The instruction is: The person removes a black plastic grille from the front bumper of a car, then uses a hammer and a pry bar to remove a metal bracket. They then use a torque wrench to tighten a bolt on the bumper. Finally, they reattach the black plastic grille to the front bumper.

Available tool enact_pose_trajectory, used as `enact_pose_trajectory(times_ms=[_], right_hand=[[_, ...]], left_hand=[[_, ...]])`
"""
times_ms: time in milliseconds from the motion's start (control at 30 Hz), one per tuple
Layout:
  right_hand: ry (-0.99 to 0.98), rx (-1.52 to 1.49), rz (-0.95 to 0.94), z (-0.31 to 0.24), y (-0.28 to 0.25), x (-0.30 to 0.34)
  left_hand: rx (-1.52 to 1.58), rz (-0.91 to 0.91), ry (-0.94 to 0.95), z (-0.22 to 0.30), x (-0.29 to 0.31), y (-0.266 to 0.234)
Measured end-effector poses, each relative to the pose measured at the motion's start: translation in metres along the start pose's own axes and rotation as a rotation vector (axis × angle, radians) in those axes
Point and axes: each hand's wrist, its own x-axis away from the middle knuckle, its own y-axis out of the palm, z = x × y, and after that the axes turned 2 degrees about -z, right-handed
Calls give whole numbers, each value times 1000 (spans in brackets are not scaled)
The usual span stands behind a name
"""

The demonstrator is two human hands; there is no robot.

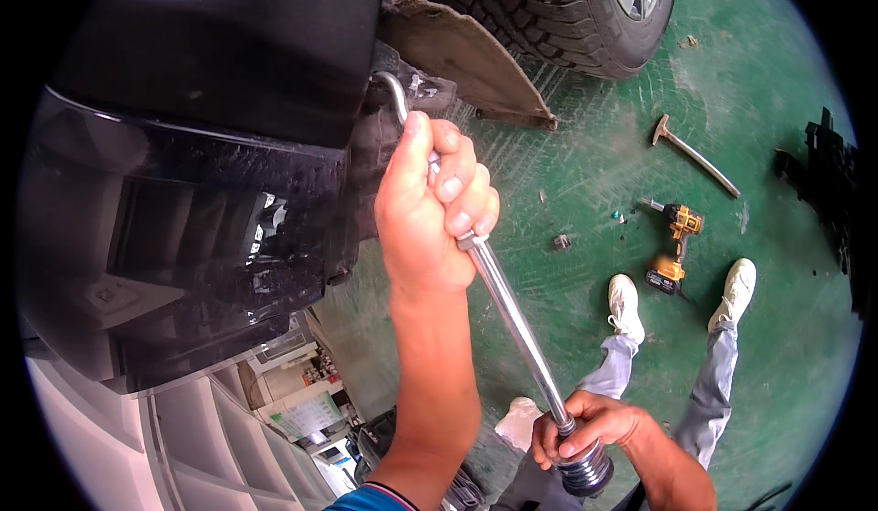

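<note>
A chrome slide hammer (514, 308), a long rod with a curved hook (396, 96) at its far end, slants between my two hands. My left hand (430, 196) is wrapped in a fist around the rod just below the hook. The hook's tip reaches in at the edge of a dark car body panel (302, 100); what it catches there is hidden. Lower right, my right hand (585, 429) closes its fingers around the rod by the thick ribbed metal weight (586, 471) at the near end.
A tyre (567, 17) and a hanging brown liner (466, 58) are beyond my left hand. On the green floor lie a hammer (700, 156), a yellow-black cordless power tool (675, 248) and a small dark block (562, 242). Black parts (823, 191) lie far right. White shoes (624, 303) stand nearby.
</note>
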Motion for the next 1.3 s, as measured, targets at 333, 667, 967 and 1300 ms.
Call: enact_pose_trajectory(times_ms=[333, 667, 967, 1300], right_hand=[[-34, 3, 331, -32, 55, 62], [157, 575, 730, -94, 88, 88], [199, 603, 704, -157, 103, 28], [162, 451, 749, -82, 73, 95]], left_hand=[[-9, 128, 30, -5, -1, 15], [-155, 393, 139, -18, -9, 47], [-177, 483, 128, -15, -13, 53], [-192, 416, 175, -20, -7, 45]])
